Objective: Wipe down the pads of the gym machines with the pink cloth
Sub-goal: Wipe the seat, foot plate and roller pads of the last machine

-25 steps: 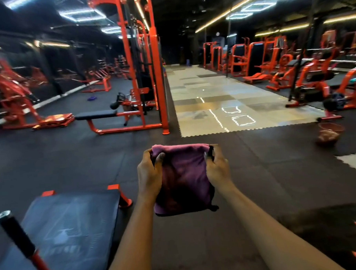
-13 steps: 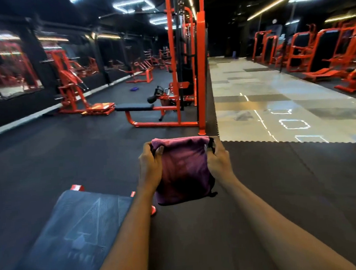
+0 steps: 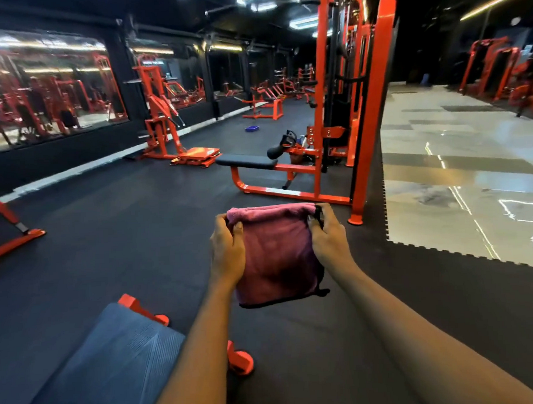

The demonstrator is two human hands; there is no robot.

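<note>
Above the floor, both hands (image 3: 227,249) grip the pink cloth (image 3: 276,256).

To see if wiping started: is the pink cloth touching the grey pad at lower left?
Apart. Head view: the pink cloth is held up, black floor showing between it and the grey pad.

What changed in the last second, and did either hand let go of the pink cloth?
The view swung left: the mirrored wall has come into sight and the black bench now sits mid-frame. Nothing was taken or released. The left hand and right hand grip the pink cloth by its top corners as before, clear of the grey pad.
</note>
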